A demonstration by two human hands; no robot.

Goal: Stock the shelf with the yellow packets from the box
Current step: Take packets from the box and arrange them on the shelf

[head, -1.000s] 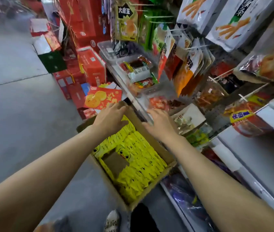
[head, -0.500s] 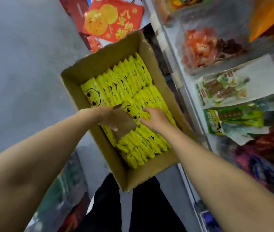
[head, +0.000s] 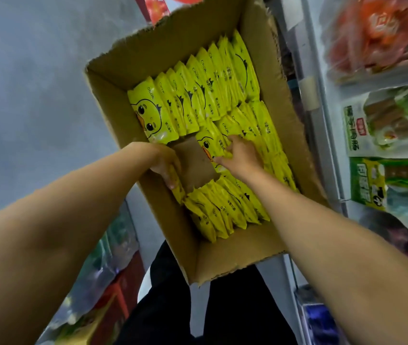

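So this is right at the grab step, nothing has gone onto the shelf from this handful yet as far as I can judge. Nearest to the camera, both forearms reach in from the bottom corners of the frame toward the middle. The left hand [head: 165,166] has its fingers curled down around the ends of a few packets at the left edge of the bare patch, so that grip is pinching packets. The right hand [head: 241,158] sits centre frame with thumb and fingers closing on the duck-face packet [head: 210,145] at the front of the right-hand row, also pinching, though I can't tell how many it has hold of. Between the two hands is a gap [head: 194,168] where the cardboard floor shows. The box [head: 235,257] is open-topped with torn edges and is nearly full: the yellow packets [head: 208,88] stand on edge in tight rows, one row running toward the upper centre, more in the lower centre. Next move, I'd guess, is lifting both bunches straight up without dragging neighbours out, then swinging right. Farther off, along the right edge of the frame, the shelf [head: 322,125] carries other snack bags [head: 394,120].
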